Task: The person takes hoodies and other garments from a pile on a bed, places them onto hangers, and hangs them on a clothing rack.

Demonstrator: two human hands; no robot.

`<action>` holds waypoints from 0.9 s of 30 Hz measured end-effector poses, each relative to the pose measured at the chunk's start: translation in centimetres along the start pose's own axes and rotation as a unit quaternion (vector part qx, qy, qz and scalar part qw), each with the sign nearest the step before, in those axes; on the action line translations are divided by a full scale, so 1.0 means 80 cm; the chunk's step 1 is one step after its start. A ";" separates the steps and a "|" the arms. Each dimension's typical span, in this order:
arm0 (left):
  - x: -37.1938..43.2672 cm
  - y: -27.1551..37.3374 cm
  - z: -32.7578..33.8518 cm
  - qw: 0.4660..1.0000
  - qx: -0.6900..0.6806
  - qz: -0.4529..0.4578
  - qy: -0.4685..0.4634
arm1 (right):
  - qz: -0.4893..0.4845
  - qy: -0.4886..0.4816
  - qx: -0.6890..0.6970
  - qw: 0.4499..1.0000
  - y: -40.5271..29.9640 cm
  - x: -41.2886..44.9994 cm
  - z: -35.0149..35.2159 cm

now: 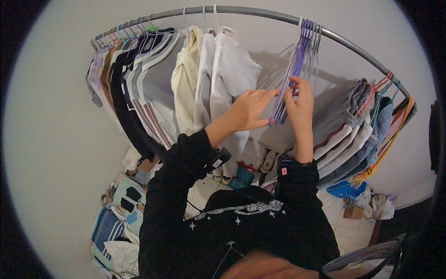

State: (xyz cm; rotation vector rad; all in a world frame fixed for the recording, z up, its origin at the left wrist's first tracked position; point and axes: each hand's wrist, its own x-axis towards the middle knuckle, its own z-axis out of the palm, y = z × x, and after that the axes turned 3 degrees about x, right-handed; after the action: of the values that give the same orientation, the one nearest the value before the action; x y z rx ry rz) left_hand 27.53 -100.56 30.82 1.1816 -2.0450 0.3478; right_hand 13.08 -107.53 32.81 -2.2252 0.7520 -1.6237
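Observation:
Both of my hands are raised at a bunch of purple clothes hangers [297, 66] that hang on the grey metal rail [258, 11]. My left hand [253, 106] touches the left side of the bunch, its fingers spread near the lower bars. On the other side, my right hand [300, 101] has its thumb and fingers at the hangers; whether they grip one cannot be told. Grey hangers [313, 45] hang just right of the purple ones. White garments [228, 66] and a cream garment [188, 76] hang to the left.
Darker clothes [122, 87] fill the rail's left end. Folded trousers [343, 101] hang at the right, beside an orange hanger [404, 120]. Shoes [268, 161] stand below. A blue bag [346, 189] lies on the floor at right; more clothes [108, 223] are piled at lower left.

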 end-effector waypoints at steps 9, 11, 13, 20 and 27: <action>-0.033 -0.020 -0.038 0.985 0.122 -0.091 0.079 | 0.032 0.049 -0.045 0.997 -0.011 0.001 -0.004; -0.037 -0.027 -0.049 0.956 0.183 -0.140 0.181 | 0.053 0.058 -0.011 0.997 -0.008 0.001 -0.001; -0.040 -0.033 -0.054 0.937 0.221 -0.161 0.216 | 0.064 0.052 -0.025 0.996 -0.003 0.000 0.001; -0.060 -0.043 -0.045 0.913 0.275 -0.282 0.107 | 0.046 0.054 -0.120 0.990 0.019 -0.006 0.007; -0.062 -0.047 -0.035 0.910 0.340 -0.224 0.078 | 0.033 0.058 -0.209 0.976 0.031 -0.009 0.003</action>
State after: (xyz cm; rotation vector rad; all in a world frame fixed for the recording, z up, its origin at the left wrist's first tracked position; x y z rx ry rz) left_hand 33.49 -97.90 28.77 1.9159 -1.4731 0.9357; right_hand 12.57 -109.18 30.92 -2.3563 1.2900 -1.7008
